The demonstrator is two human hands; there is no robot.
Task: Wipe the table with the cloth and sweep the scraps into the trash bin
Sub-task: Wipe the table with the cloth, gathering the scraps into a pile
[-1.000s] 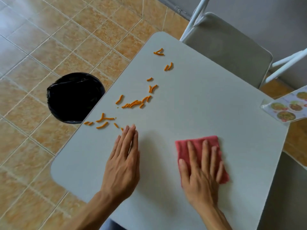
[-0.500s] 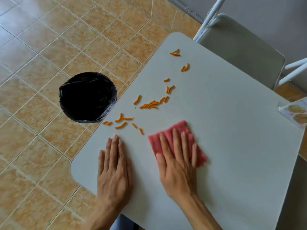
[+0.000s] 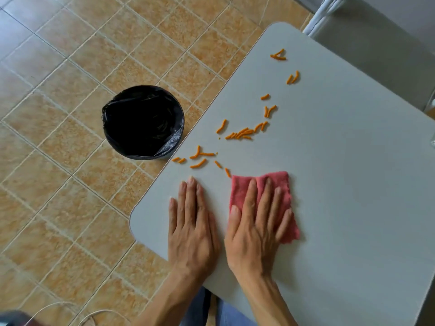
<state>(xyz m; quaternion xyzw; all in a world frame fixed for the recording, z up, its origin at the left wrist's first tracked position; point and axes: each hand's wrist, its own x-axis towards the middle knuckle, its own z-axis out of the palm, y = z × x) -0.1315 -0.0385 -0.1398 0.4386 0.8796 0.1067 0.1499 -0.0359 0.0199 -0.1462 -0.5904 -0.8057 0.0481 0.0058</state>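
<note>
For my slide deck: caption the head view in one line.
Right hand presses a red cloth on the table beside orange scraps; left hand lies flat, bin on the floor.

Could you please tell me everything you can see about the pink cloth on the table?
The cloth is a small pink-red piece that looks like soft, fuzzy terry, folded into a rough rectangle with slightly frayed edges. It lies flat on the pale grey table, near its front left part. The right hand presses on it palm down, fingers spread, covering its middle. Its far left corner sits right beside the nearest orange scrap; contact cannot be told. The left hand rests apart from it.
</note>
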